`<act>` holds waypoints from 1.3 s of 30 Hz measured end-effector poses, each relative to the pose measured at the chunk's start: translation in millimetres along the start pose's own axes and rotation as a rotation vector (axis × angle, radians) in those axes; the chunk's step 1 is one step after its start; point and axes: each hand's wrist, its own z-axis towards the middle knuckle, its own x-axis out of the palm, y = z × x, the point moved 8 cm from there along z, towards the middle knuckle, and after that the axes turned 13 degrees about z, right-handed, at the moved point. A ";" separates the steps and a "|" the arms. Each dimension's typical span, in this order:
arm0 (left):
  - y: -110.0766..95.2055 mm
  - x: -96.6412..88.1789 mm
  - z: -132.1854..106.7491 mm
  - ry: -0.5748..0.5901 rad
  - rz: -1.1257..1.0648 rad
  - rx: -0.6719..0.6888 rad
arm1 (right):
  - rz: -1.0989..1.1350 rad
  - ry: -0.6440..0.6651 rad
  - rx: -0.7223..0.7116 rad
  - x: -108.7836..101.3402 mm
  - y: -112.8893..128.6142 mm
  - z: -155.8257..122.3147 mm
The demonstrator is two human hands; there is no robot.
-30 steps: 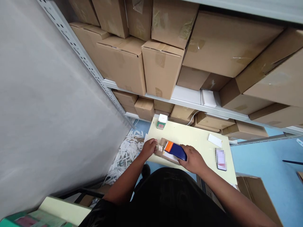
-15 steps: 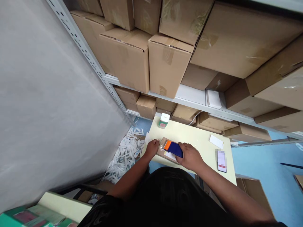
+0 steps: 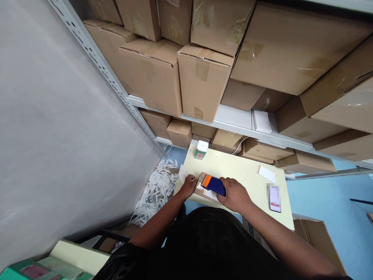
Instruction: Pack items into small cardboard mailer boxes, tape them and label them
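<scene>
A small cardboard box (image 3: 208,195) with a white label lies at the near edge of the pale yellow table. Over its top my right hand (image 3: 235,194) grips a dark blue and orange tape dispenser (image 3: 215,185), the orange end pointing left. Shiny clear tape (image 3: 199,186) shows at the box's left end. My left hand (image 3: 189,186) is closed right beside that end, fingers curled; whatever they hold is hidden.
A green and white box (image 3: 201,150) stands at the table's (image 3: 230,165) back left corner. On the right lie a white card (image 3: 267,174) and a phone (image 3: 274,197). White strips (image 3: 154,190) litter the floor left. Shelves of cartons (image 3: 204,83) rise behind; a grey wall is left.
The view has shifted slightly. Both hands, the tape dispenser and the box keep nearly the same places, with the left hand turned a little at the box's end.
</scene>
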 end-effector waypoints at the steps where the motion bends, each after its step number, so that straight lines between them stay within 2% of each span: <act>1: -0.8 -2.3 -2.6 -0.017 -0.028 0.032 | 0.002 0.004 0.002 0.2 0.0 -0.9; 3: -12.3 -16.5 -11.4 -0.086 -0.057 0.179 | 0.003 0.010 0.008 0.2 0.1 -2.3; 5: -36.4 -33.9 -26.1 -0.124 0.021 0.436 | -0.002 0.023 0.020 -0.4 -0.7 -2.8; 8: -72.5 -37.6 -51.3 -0.002 0.320 0.817 | -0.013 0.081 0.042 -2.3 -1.9 -2.3; 10: -84.5 -31.0 -58.0 0.076 0.524 0.916 | -0.041 0.139 0.040 -4.1 0.6 -1.0; 14: -98.5 -16.8 -52.3 0.060 0.779 0.872 | -0.206 0.225 0.025 -6.5 14.4 6.7; 18: -107.5 -6.2 -51.8 -0.005 0.859 0.824 | -0.367 0.242 0.040 3.1 28.2 20.1; 22: -107.4 -2.2 -52.5 -0.023 0.879 0.808 | -0.357 0.243 0.058 18.9 31.1 26.6; 25: -107.5 -2.3 -52.4 -0.054 0.906 0.809 | -0.335 0.223 0.044 19.7 26.9 25.4; 31: -116.2 -3.3 -49.4 -0.125 0.953 0.784 | -0.347 0.227 -0.043 -4.0 4.5 15.8; 35: -121.2 -1.0 -45.3 -0.153 0.968 0.782 | -0.344 0.241 -0.068 -19.1 -24.8 0.2; 39: -122.4 1.2 -42.7 -0.160 0.974 0.816 | -0.340 0.198 -0.118 -31.1 -61.5 -21.3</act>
